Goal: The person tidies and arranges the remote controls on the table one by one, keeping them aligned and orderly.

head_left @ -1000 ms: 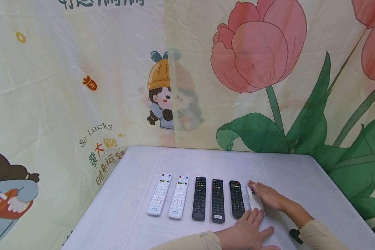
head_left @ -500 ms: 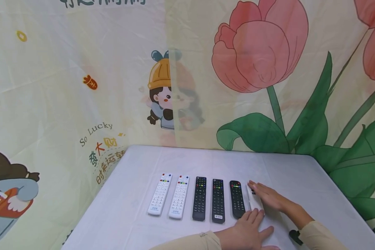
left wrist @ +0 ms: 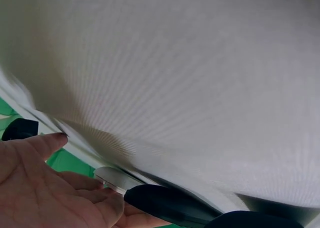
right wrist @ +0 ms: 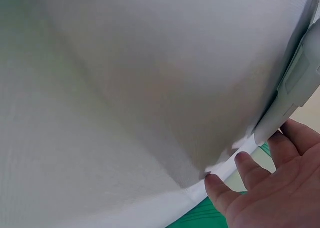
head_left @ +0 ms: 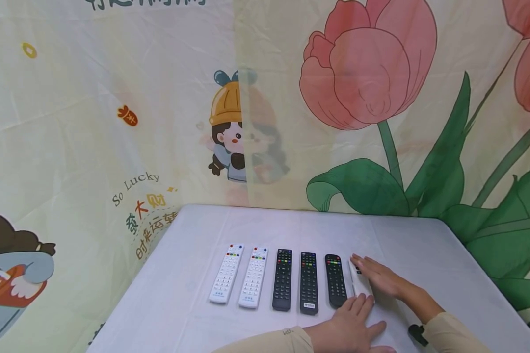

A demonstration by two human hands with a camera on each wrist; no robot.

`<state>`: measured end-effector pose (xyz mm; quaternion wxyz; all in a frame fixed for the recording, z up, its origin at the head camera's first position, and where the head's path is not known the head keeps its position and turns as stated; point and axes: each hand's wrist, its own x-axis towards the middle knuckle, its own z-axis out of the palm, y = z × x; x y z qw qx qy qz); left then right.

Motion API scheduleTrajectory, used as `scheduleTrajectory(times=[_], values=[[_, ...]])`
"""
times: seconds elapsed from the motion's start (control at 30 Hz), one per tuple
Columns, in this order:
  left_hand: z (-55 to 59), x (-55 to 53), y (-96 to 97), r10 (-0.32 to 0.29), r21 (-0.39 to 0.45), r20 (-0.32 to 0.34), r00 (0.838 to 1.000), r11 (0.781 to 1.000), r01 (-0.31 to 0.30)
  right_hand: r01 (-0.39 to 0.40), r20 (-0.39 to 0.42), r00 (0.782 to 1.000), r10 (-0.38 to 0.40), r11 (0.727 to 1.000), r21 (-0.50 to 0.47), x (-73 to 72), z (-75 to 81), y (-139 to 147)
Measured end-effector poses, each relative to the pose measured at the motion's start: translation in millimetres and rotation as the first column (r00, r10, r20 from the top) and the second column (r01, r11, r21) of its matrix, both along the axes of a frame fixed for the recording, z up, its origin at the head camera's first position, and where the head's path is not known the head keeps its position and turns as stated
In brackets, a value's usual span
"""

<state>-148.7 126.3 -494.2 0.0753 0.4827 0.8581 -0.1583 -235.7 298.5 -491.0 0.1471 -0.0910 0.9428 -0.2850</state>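
Observation:
A white remote control point(head_left: 360, 285) lies at the right end of a row, partly covered by both hands. My left hand point(head_left: 345, 323) lies across its near end, fingers extended and spread. The right hand point(head_left: 382, 278) rests along its right side, with extended fingertips at the far end. In the left wrist view, fingers reach the pale end of this remote point(left wrist: 117, 179), beside a black remote point(left wrist: 167, 204). The right wrist view has fingertips against the underside edge of the white remote point(right wrist: 299, 80).
To the left lie three black remotes, the rounded one point(head_left: 335, 282), a labelled one point(head_left: 308, 284) and another point(head_left: 282, 280), then two white ones point(head_left: 253, 278) point(head_left: 226, 274). All sit on a white-covered table point(head_left: 203, 225) before a printed cloth backdrop point(head_left: 159, 73).

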Motion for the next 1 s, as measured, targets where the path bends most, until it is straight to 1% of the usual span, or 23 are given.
scheduleTrajectory(times=[0.07,0.17,0.3,0.4,0.5,0.6,0.63,0.67,0.73,0.8,0.83,0.9,0.97,1.0], values=[[0.5,0.5,-0.4,0.004,-0.002,-0.003,1.0,1.0,-0.004,0.001,-0.003,1.0,-0.001,1.0,0.008,-0.3,-0.8,0],[1.3,0.6,0.1,0.006,-0.009,0.013,1.0,1.0,-0.006,-0.001,-0.016,1.0,0.001,1.0,0.018,0.3,-1.8,2],[0.9,0.9,0.8,-0.002,-0.012,0.02,1.0,1.0,0.002,-0.013,-0.05,0.999,0.015,1.0,0.028,4.8,0.2,2],[0.8,2.8,1.3,-0.012,-0.009,-0.02,1.0,1.0,0.012,-0.028,-0.077,0.997,0.031,0.999,0.037,8.5,4.5,3],[3.6,5.2,2.0,-0.016,0.001,-0.067,0.998,1.0,0.016,-0.027,-0.095,0.995,0.029,0.999,0.025,10.6,10.7,5],[10.8,3.4,-1.2,-0.032,0.057,-0.089,0.996,0.998,0.037,-0.014,-0.101,0.995,0.013,1.0,-0.002,11.1,15.6,7],[14.9,1.6,-3.9,-0.038,0.085,-0.076,0.996,0.995,0.044,-0.014,-0.103,0.995,0.013,1.0,-0.007,10.8,16.5,8],[19.2,-1.8,-7.7,-0.049,0.119,-0.061,0.997,0.991,0.056,-0.016,-0.105,0.994,0.015,1.0,-0.002,10.3,17.0,8],[29.0,-11.0,-18.6,-0.086,0.195,-0.029,0.996,0.977,0.09,-0.02,-0.109,0.994,0.021,1.0,0.009,9.7,18.2,9],[39.3,-22.4,-33.1,-0.108,0.253,-0.001,0.994,0.962,0.105,-0.03,-0.128,0.991,0.032,0.999,0.02,10.0,20.4,10],[43.7,-29.0,-42.2,-0.122,0.292,0.006,0.992,0.95,0.115,-0.033,-0.144,0.989,0.036,0.999,0.023,10.5,22.1,10],[53.6,-41.6,-62.2,-0.117,0.352,-0.006,0.993,0.929,0.112,-0.041,-0.191,0.981,0.045,0.999,0.024,12.7,26.7,12],[63.2,-54.7,-85.0,-0.098,0.42,-0.037,0.994,0.902,0.105,-0.049,-0.255,0.965,0.053,0.999,0.019,16.3,32.5,15],[68.0,-61.5,-97.9,-0.084,0.457,-0.059,0.995,0.883,0.102,-0.05,-0.288,0.956,0.053,0.999,0.02,18.3,35.1,16]])
